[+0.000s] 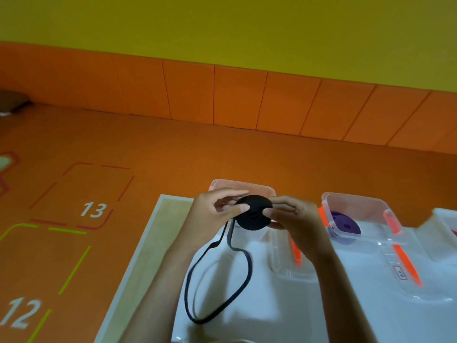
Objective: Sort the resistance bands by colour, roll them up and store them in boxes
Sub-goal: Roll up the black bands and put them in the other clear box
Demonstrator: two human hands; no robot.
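Both hands are raised over the far part of the table (pixel 272 308), gripping the black band (pixel 252 214) between them. Most of the band is wound into a flat disc. The left hand (pixel 215 209) pinches the disc's left edge, with the thumb on the near face and the fingers (pixel 230 194) curled over the top. The right hand (pixel 296 216) pinches the right edge, thumb on the near face, the other fingers pressed together behind the disc. The unrolled tail (pixel 249 267) hangs from the disc's lower left as a long double loop and lies on the white table top.

The left box (pixel 242 185), clear plastic, sits right behind the hands; its contents are hidden. The middle box (pixel 356 201) stands to its right, apart from it, with a rolled purple band (pixel 346 225) inside. The right box (pixel 445 216) is cut off by the frame edge, with a bit of red showing in it. Two clear lids (pixel 289 271) with orange clips lie on the table in front of the left and middle boxes. The orange floor (pixel 173 157) to the left is marked 12 and 13.
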